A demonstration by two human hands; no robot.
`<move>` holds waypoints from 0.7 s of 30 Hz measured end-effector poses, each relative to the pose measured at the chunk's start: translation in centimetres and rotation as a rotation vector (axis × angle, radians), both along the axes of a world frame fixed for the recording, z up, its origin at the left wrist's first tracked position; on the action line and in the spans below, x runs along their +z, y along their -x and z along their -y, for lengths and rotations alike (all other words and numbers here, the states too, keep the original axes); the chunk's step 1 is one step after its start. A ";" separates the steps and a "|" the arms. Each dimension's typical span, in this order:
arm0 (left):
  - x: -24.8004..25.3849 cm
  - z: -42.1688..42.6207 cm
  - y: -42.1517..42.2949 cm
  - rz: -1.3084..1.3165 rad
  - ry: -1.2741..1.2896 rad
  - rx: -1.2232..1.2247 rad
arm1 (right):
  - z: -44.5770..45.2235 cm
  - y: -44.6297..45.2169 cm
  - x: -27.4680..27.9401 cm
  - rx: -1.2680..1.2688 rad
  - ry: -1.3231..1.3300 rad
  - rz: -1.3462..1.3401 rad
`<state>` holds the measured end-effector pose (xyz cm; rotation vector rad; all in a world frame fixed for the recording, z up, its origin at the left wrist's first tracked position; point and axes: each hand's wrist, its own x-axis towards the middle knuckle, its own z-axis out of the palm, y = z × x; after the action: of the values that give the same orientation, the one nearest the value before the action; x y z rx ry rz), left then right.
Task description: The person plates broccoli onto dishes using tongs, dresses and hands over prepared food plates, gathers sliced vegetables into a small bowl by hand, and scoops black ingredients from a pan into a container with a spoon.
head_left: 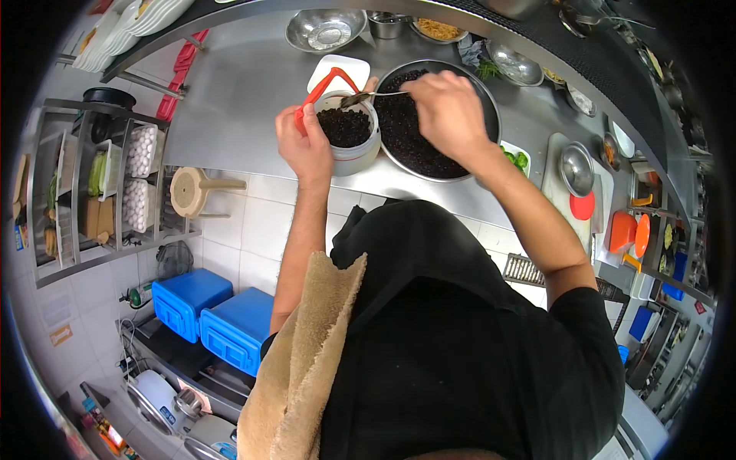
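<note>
My left hand [305, 146] is closed around the red handle [335, 75] of a clear plastic tub [356, 157], which stands on the steel counter. Dark, bean-like food [343, 128] partly fills the tub. In my right hand [451, 115] is a metal spoon [383, 94], its bowl over the tub's rim with some dark food on it. Touching or very close to the tub on the right is a wide round pan [497, 126] holding more dark food [410, 142]. My right hand is above this pan. Behind the tub lies a white square lid [319, 67].
Metal bowls [326, 31] and a bowl of shredded yellow food [439, 30] line the counter's back under a shelf. A white tray of green pieces [521, 159] sits right of the pan. Farther right, a metal bowl [576, 169] rests on a cutting board [553, 172].
</note>
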<state>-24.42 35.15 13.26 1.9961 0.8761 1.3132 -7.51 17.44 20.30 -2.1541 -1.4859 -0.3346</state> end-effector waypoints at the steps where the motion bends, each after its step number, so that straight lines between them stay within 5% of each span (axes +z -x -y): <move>1: 0.0 0.0 0.0 -0.002 -0.003 0.002 | 1.0 -1.0 -0.3 -0.025 -0.016 -0.042; 6: 0.0 -0.4 -0.2 0.007 -0.020 -0.003 | 4.8 -6.4 -3.5 -0.187 -0.022 -0.362; 14: 0.0 -0.5 -0.5 0.009 -0.001 -0.012 | 4.6 -14.4 -10.3 -0.225 0.043 0.144; 21: -0.5 -1.0 -0.5 0.015 -0.005 -0.021 | 0.0 -17.7 -11.9 -0.024 0.336 0.186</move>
<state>-23.92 36.11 12.71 1.9909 0.8434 1.3182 10.22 17.47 8.37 -2.4601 -1.7237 -0.3188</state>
